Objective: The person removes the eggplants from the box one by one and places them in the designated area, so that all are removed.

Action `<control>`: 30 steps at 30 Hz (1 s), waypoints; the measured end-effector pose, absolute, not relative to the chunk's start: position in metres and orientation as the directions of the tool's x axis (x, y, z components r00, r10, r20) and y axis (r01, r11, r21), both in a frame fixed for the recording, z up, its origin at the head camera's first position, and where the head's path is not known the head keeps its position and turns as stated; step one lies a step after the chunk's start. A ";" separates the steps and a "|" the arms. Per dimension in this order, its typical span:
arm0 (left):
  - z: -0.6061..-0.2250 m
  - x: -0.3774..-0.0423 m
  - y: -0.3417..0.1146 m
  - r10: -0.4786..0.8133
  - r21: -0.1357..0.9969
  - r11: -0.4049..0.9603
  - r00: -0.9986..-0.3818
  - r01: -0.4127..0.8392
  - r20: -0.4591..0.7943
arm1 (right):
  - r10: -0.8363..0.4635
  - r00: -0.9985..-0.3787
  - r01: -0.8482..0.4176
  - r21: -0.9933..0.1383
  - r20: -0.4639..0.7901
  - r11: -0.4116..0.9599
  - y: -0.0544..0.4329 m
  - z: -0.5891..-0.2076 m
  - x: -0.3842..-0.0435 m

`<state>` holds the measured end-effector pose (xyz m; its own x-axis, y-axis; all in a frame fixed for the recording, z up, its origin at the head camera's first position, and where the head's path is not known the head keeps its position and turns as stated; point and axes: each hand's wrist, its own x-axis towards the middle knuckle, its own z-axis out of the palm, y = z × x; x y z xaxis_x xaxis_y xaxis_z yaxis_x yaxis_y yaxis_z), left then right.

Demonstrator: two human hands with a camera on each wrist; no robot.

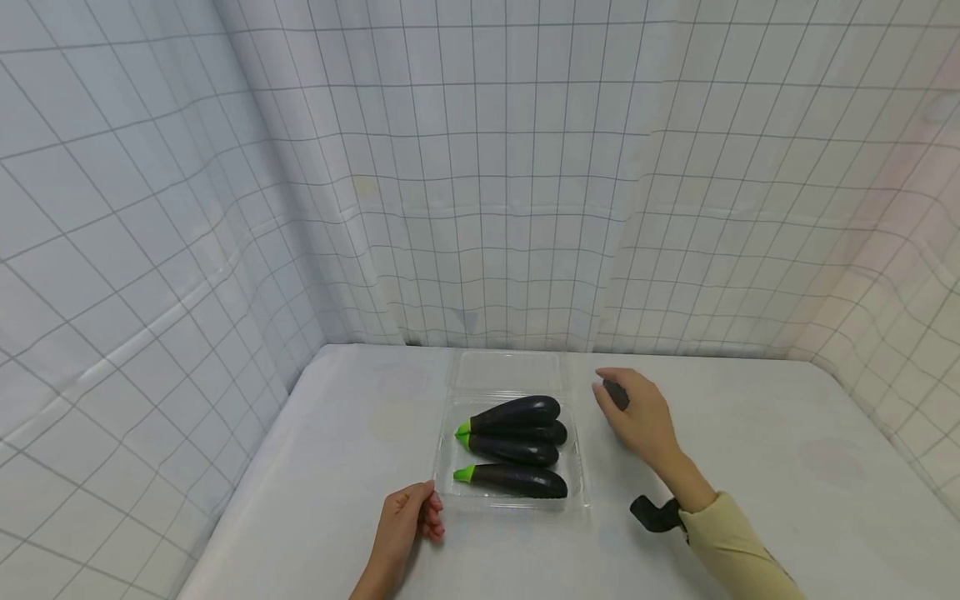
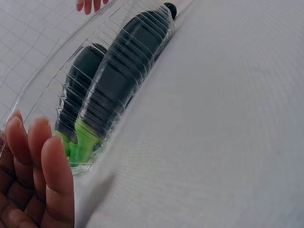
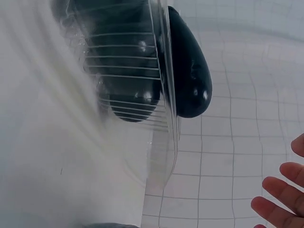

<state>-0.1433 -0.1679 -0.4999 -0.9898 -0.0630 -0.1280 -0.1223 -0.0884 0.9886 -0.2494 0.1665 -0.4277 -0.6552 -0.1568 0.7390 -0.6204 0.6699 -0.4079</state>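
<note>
A clear plastic clamshell box (image 1: 573, 506) lies on the table with several dark eggplants (image 1: 517, 481) in it, their green stem ends facing left. The box's lid (image 1: 508, 371) is folded back, away from the person. At the front left corner, my left hand (image 1: 405, 518) pinches the box's rim between thumb and finger, the other fingers loosely bent in the left wrist view. My right hand (image 1: 639, 417) hovers right of the box, thumb apart from the fingers. A small dark patch shows between them; what it is, I cannot tell. In the right wrist view, its fingers (image 3: 280, 192) are spread, apart from the box.
The white tabletop (image 1: 750, 450) extends on both sides of the box. White curtains (image 1: 480, 208) with a grid pattern hang behind the table and along the sides. A black wrist device (image 1: 656, 514) is strapped at the right sleeve.
</note>
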 end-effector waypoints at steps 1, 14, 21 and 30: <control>-0.500 -0.143 -0.168 -0.063 0.989 -0.088 -0.990 -0.122 -0.128 | -0.169 -0.658 -0.623 -0.405 0.734 0.670 0.165 -0.426 -0.248; -0.500 -0.145 -0.168 -0.061 0.987 -0.103 -0.990 -0.121 -0.128 | -0.249 -0.705 -0.616 -0.399 0.664 0.679 0.149 -0.418 -0.238; -0.500 -0.145 -0.168 -0.058 0.987 -0.102 -0.989 -0.127 -0.133 | -0.319 -0.722 -0.626 -0.386 0.614 0.677 0.142 -0.416 -0.236; -0.498 -0.143 -0.169 -0.069 0.985 -0.115 -0.988 -0.127 -0.135 | -0.411 -0.728 -0.652 -0.369 0.549 0.662 0.133 -0.415 -0.237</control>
<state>-0.1431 -0.1686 -0.4983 -0.9884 -0.0687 -0.1352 -0.1268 -0.1147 0.9853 -0.2369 0.1327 -0.4150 -0.7275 -0.4108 0.5495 -0.6525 0.6619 -0.3691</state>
